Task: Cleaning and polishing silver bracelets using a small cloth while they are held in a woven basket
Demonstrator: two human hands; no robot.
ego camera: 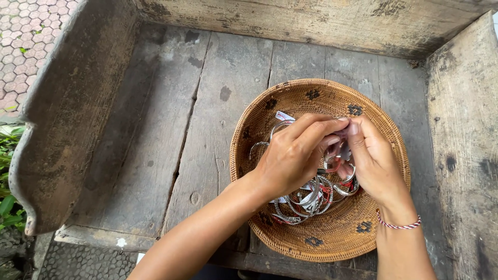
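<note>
Both my hands meet over the round woven rattan basket (373, 228), which sits on the weathered grey plank bench (218, 103). My left hand (293, 155) and right hand (371, 158) pinch the same small thing between them, a thin silver bangle with a small tag (340, 148), held just above the heap of silver metal bangles (311, 199) lying in the basket's bowl. The bangle sits at my fingertips, between the two hands, so neither is nearer; its shape is mostly hidden by my fingers. My left fingers curl closed over it from the left, thumb tucked under. My right fingers close on it from the right, wrist bent down, a red-and-white cord bracelet (398, 225) around it.
</note>
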